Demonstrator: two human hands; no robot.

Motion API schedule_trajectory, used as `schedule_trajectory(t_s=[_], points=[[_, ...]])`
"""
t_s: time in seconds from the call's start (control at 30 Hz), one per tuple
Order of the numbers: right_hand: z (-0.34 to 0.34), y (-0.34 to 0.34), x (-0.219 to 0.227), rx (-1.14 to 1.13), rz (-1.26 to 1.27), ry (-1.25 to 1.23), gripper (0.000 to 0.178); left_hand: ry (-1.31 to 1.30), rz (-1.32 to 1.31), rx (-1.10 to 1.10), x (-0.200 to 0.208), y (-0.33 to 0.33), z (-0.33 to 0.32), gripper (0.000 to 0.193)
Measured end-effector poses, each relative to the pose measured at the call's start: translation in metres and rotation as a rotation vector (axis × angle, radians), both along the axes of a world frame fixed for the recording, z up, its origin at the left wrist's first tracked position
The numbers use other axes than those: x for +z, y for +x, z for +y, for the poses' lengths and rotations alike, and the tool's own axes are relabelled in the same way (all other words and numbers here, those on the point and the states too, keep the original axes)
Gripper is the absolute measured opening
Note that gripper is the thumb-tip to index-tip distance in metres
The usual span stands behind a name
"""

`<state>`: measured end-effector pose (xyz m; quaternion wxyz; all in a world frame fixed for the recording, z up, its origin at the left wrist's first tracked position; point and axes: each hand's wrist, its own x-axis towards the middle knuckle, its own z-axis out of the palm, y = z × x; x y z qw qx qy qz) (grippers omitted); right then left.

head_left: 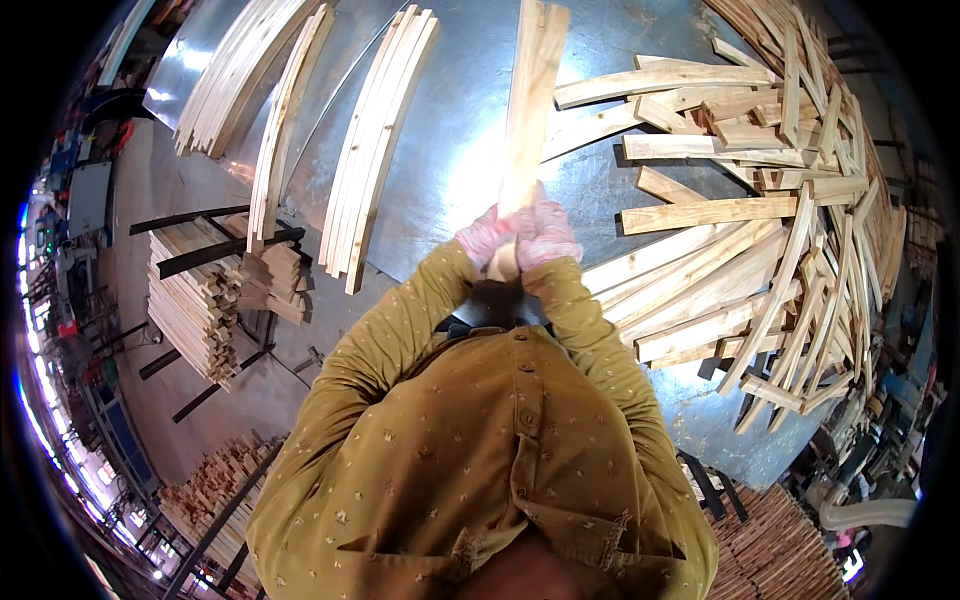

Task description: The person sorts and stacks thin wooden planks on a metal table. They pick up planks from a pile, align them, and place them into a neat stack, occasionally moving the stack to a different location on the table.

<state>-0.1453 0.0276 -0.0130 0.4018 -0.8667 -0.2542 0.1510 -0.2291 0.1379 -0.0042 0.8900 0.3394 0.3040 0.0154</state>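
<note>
In the head view, the left hand (486, 236) and right hand (550, 230) are close together at the centre of the frame, both clamped around the near end of the long boards (534, 100), which run to the top edge above the metal bench (440, 175); their exact number I cannot tell. The work looks partway along: neat rows of strips (378, 150) lie aligned at upper left, while a large jumble of pieces (715, 211) lies unsorted at right.
</note>
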Motion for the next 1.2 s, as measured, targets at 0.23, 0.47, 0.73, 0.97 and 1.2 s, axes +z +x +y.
schedule_trajectory(t_s=[0.23, 0.47, 0.73, 0.97, 1.2], points=[[-0.052, 0.023, 0.022, -0.186, -0.098, 0.097, 0.039, -0.282, -0.067, -0.092, 0.042, 0.003, 0.04, 0.055], [-0.124, 0.036, 0.026, -0.443, 0.081, 0.317, 0.031, 0.349, 0.075, 0.093, 0.133, 0.226, 0.306, 0.035], [-0.256, 0.137, 0.094, -0.72, -0.558, -0.834, 0.055, 0.45, -0.033, 0.261, 0.02, 0.247, 0.267, 0.02], [-0.344, 0.188, 0.068, -0.771, 0.153, -0.802, 0.088, 0.255, -0.046, -0.172, 0.023, 0.102, -0.001, 0.042], [-0.28, 0.123, 0.056, -0.683, 0.203, 0.156, 0.05, 0.034, -0.288, -0.712, 0.038, 0.095, -0.148, 0.06]])
